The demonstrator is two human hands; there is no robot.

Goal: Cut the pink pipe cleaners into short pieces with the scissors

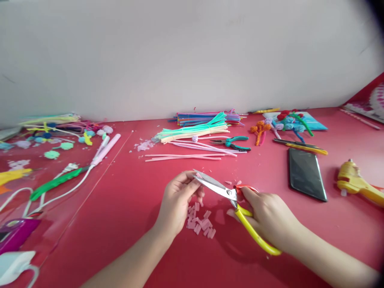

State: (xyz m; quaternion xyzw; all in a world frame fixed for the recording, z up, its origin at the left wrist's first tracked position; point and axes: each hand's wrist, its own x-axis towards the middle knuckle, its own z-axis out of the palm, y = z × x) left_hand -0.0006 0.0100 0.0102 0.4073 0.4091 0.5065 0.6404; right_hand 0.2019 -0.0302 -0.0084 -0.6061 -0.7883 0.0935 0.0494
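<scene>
My right hand [267,212] grips a pair of scissors [217,187] with one red and one yellow handle, their blades pointing left. At the blade tips, my left hand [181,194] is pinched around a small pink piece [199,175], which looks like a bit of pipe cleaner; the fingers partly hide it. Below the left fingers, a pile of short pink cut pieces [205,224] lies on the red table [135,248]. Just beyond the hands, several long pink pipe cleaners [183,157] lie flat.
Bundled pipe cleaners [195,134] and teal-handled pliers [231,143] lie toward the wall. On the right are a black phone [307,174], a yellow glue gun [358,182] and tweezers [300,147]. A pink corded styling iron [105,151] and a green-handled tool [57,184] occupy the left.
</scene>
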